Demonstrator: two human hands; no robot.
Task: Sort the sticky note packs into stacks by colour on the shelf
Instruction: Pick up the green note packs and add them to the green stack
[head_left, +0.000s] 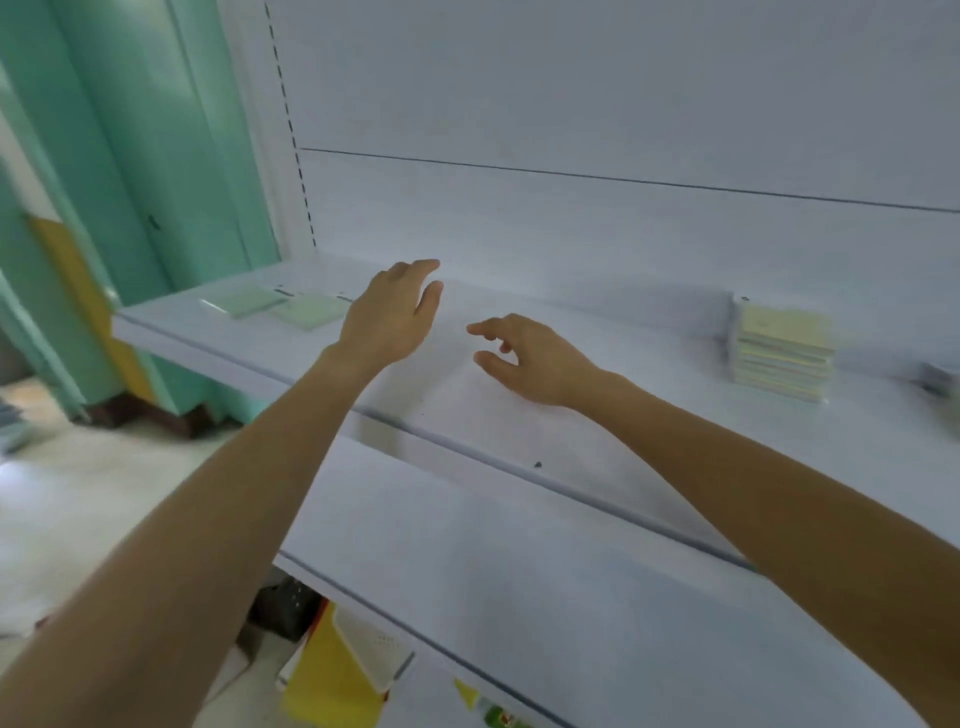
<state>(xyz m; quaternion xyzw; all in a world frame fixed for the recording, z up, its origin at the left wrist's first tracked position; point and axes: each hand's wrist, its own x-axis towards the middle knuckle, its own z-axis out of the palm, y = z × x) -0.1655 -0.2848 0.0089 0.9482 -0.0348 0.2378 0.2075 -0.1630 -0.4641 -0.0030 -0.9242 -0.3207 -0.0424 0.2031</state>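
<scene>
Blur: the whole view is smeared, so you can read no print on any pack.
Cut off: a grey thing (941, 378) at the far right of the shelf (597, 415) runs out of view; what it is cannot be told.
Partly hidden: the right edge of the second green pack (310, 313) meets the edge of your left hand (387, 317), and whether it continues behind it cannot be told.
Hard to tell: whether either of your hands touches the shelf.
Left hand: open, fingers stretched and relaxed, gripping nothing, over the back of the shelf just right of the green packs.
Right hand: your right hand (530, 358) has loosely curled fingers with the forefinger out and holds nothing; it is near the left hand.
Green packs: the first green pack (244, 302) lies flat at the left end of the shelf, with the second just beside it.
Yellow stack: the yellow stack (784, 353) stands several packs high at the right, well apart from both hands.
Below: a lower shelf (493, 561) juts out under your forearms; beneath it lie a yellow sheet (332, 680) and a white tray-like piece (376, 652), both partly covered.
Left side: a teal wall (156, 156) and pale floor (104, 493).
</scene>
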